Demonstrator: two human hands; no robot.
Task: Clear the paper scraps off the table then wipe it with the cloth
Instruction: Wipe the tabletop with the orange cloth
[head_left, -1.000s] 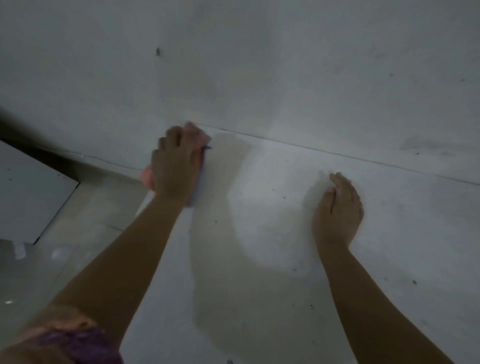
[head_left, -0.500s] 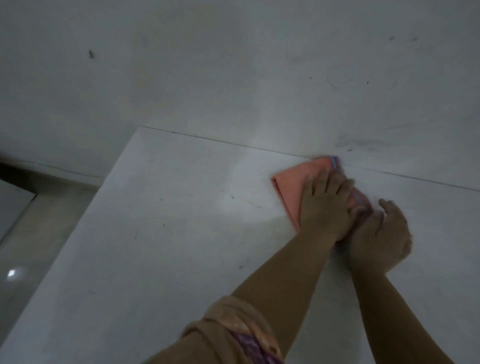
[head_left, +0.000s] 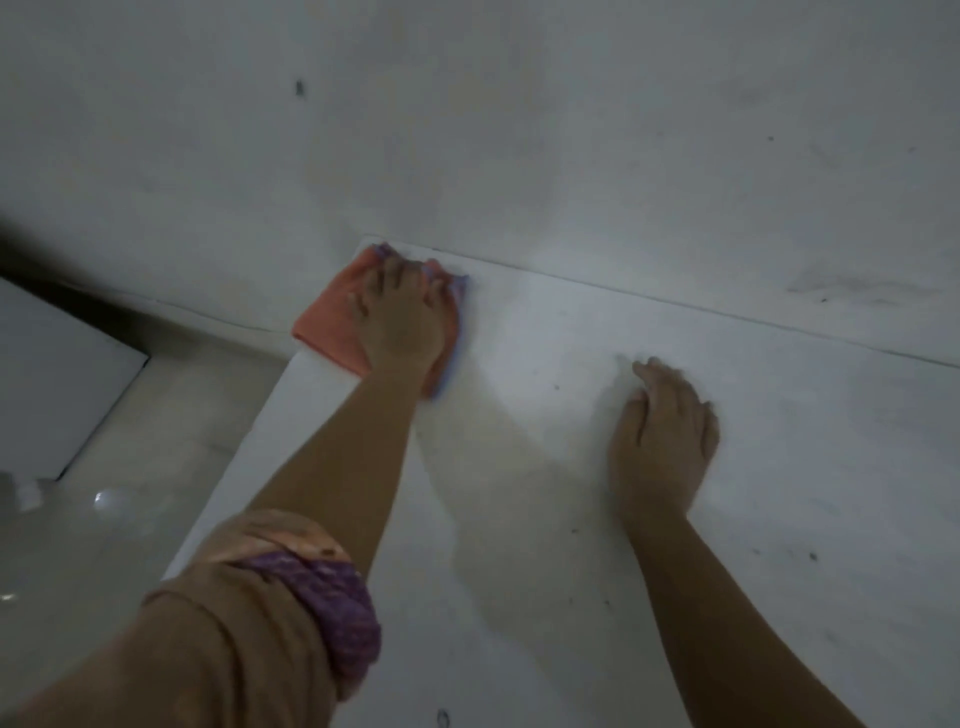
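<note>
Scraps gone, I wipe: my left hand (head_left: 400, 317) presses the cloth (head_left: 332, 322) flat at the bench (head_left: 779, 415) corner; my right hand (head_left: 662, 436) rests open, empty.

No readable text, labels or numbers anywhere.

The cloth (head_left: 332, 325) is salmon orange with a blue-violet border along its edge. The surface (head_left: 571, 467) is plain white, flecked with small dark specks. The wall (head_left: 519, 130) behind is off-white with faint grey smudges and a dark spot. The rolled sleeve (head_left: 291, 587) is tan, with a purple patterned band. The floor (head_left: 119, 519) is glossy pale beige.
</note>
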